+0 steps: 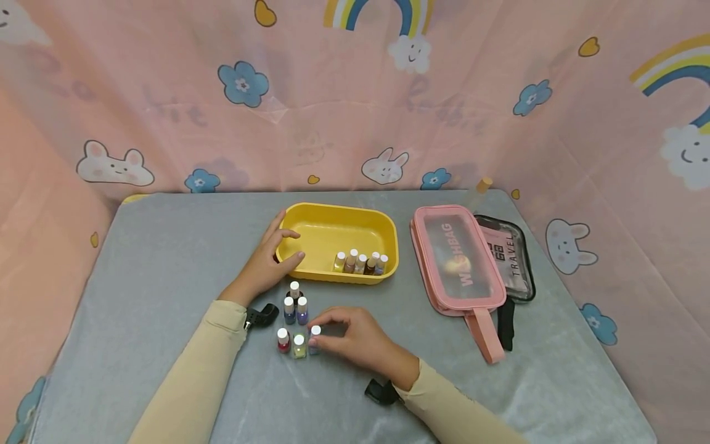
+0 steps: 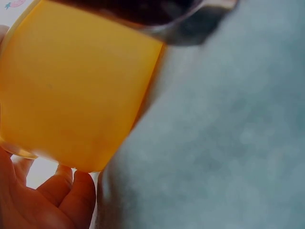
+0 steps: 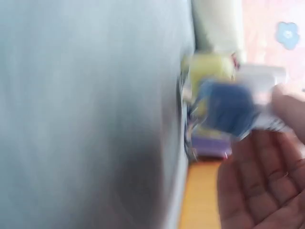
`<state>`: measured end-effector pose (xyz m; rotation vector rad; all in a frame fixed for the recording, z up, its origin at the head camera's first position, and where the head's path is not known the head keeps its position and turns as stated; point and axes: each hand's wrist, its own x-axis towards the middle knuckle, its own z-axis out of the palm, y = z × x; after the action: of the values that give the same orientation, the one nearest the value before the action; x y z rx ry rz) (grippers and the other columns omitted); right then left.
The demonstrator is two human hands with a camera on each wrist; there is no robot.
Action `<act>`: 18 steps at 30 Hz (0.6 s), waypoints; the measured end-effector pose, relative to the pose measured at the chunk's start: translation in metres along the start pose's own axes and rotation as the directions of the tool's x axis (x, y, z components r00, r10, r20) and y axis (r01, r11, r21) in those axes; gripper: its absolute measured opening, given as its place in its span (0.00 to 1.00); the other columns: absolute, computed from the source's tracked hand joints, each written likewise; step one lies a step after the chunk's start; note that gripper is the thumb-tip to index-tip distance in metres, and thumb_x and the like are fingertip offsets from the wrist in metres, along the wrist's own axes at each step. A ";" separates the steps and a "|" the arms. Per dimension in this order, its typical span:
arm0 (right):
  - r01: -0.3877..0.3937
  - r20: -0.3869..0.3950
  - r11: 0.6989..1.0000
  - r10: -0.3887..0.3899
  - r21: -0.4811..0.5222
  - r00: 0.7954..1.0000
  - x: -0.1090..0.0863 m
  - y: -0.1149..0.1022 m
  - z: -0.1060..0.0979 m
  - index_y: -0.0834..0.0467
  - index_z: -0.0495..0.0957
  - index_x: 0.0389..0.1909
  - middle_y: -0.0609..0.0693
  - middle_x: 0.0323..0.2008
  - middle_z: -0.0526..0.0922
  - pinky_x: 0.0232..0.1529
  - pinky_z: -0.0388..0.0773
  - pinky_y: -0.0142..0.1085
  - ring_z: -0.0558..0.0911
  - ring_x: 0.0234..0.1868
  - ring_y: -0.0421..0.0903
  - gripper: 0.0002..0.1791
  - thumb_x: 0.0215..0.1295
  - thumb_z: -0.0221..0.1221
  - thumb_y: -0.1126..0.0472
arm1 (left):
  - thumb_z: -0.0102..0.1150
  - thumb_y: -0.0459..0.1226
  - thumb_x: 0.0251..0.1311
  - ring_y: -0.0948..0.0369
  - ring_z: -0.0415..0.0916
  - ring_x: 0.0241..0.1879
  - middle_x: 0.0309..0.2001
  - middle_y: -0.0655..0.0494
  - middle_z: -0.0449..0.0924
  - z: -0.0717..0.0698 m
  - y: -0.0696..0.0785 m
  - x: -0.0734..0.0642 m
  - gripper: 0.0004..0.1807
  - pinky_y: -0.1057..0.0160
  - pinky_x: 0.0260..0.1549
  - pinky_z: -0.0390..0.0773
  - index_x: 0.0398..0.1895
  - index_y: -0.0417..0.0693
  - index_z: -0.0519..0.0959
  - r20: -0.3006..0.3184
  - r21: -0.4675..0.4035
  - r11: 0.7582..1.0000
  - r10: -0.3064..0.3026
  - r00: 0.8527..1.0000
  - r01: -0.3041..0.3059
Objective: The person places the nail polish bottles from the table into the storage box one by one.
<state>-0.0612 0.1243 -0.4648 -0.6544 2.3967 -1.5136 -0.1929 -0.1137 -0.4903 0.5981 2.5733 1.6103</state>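
While your right grip point(image 1: 357, 339) pinches the blue bottle point(image 3: 231, 109) by its cap point(image 1: 315, 331), hold it upright. Your left grip point(image 1: 264, 261) rests loosely on the tray point(image 1: 338, 233); steady it.

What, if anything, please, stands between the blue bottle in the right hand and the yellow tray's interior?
Nothing visible except the near wall of the yellow tray, ahead of the blue bottle; the purple bottle stands just left of the path, with the left hand at the tray's left end.

Yellow tray point(image 1: 327, 237), white-capped bottle point(image 3: 231, 109), seemingly blue
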 end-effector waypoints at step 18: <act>-0.103 -0.249 0.994 0.091 -0.035 0.964 0.082 -0.028 -0.083 0.58 0.89 0.50 0.50 0.46 0.89 0.34 0.88 0.52 0.87 0.28 0.60 0.15 0.66 0.75 0.57 | 0.65 0.48 0.70 0.51 0.40 0.84 0.86 0.66 0.36 0.000 -0.003 0.001 0.23 0.37 0.77 0.50 0.63 0.49 0.76 0.006 0.008 1.000 -0.022 1.000 0.022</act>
<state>-0.1609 0.1405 -0.3996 -0.3685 2.6110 -1.5836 -0.1951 -0.1143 -0.4926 0.5725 2.5733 1.5902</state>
